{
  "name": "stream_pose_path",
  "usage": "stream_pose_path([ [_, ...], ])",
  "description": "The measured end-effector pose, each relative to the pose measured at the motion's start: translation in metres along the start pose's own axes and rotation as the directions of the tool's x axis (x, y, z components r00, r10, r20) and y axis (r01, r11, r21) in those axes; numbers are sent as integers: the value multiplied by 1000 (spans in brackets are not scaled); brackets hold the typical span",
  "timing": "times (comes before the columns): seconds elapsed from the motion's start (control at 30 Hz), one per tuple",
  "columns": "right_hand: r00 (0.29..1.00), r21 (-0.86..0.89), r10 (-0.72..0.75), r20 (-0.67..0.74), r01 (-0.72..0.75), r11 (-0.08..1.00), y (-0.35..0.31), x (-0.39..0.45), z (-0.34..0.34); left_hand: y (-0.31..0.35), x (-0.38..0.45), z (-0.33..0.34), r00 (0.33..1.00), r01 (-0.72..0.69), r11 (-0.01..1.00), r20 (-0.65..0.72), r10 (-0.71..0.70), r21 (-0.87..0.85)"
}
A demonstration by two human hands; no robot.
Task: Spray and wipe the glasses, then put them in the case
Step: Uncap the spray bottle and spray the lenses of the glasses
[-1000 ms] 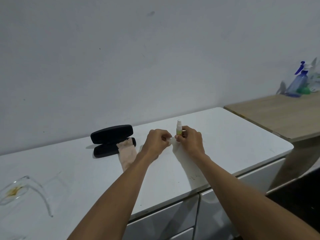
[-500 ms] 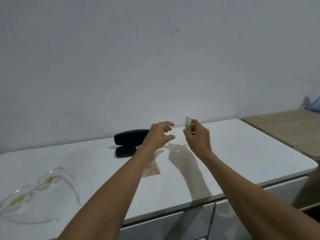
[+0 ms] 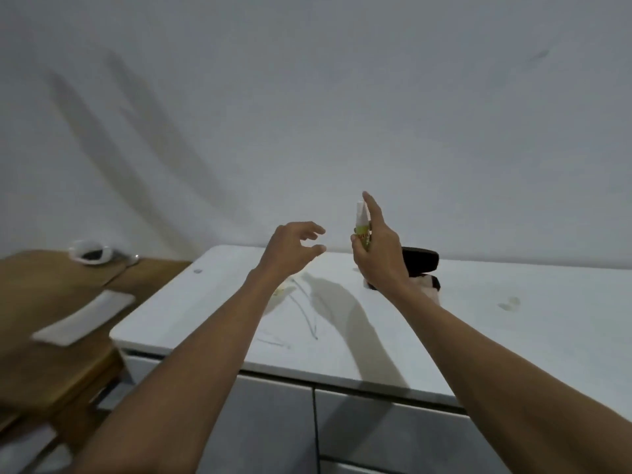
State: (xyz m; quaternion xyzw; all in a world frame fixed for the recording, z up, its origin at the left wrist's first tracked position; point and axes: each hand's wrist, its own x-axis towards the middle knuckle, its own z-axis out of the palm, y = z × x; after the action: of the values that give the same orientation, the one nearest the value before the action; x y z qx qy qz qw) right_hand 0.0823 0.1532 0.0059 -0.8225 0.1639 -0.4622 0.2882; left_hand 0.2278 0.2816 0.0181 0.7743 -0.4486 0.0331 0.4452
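Now the view has swung left compared with half a second ago: the black case (image 3: 420, 265) that sat left of the hands then sits behind the right wrist, and a wooden side table (image 3: 51, 319) has come into sight at the left edge. The right hand (image 3: 379, 254) has lifted the small spray bottle (image 3: 363, 227) higher off the desk (image 3: 513, 336); it is clamped around the green-labelled body, with the forefinger raised straight beside the white nozzle. The left hand (image 3: 290, 249) hangs just left of the bottle, empty, fingers curled but apart, not touching it.

The glasses (image 3: 302, 307) lie on the desk under the left forearm, clear thin plastic, hard to make out against the white top; one slim arm of the frame runs toward the front edge. The desk is smooth and white, with grey drawer fronts below. The case is a long, rounded, matte shell, lid up, and a pale pinkish cloth (image 3: 427, 289) lies at its mouth. On the wooden table stand a blurred white dish (image 3: 89, 255) with something dark in it and a flat white rectangular tray (image 3: 85, 318).
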Motion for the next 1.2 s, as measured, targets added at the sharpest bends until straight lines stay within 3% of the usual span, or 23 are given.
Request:
stream_pose_path([
  [0.23, 990, 49, -48, 132, 41, 998, -33, -20, 55, -59, -68, -69, 986, 159, 969, -75, -147, 187],
  [0.43, 982, 73, -45, 182, 32, 997, -44, -35, 73, -74, -111, -89, 978, 201, 928, -16, -207, 314],
  [0.7, 980, 58, -22, 198, 10, 998, -49, -38, 67, -95, -121, -71, 988, 138, 922, -110, -105, 361],
  [0.97, 985, 29, 24, 169, -29, 999, -37, -32, 51, -97, -115, -55, 921, 159, 944, -387, -37, 288],
  [1.2, 988, 30, 116, 103, -120, 992, -20, -39, 38, -90, -100, -49, 774, 306, 951, -568, -279, -49],
])
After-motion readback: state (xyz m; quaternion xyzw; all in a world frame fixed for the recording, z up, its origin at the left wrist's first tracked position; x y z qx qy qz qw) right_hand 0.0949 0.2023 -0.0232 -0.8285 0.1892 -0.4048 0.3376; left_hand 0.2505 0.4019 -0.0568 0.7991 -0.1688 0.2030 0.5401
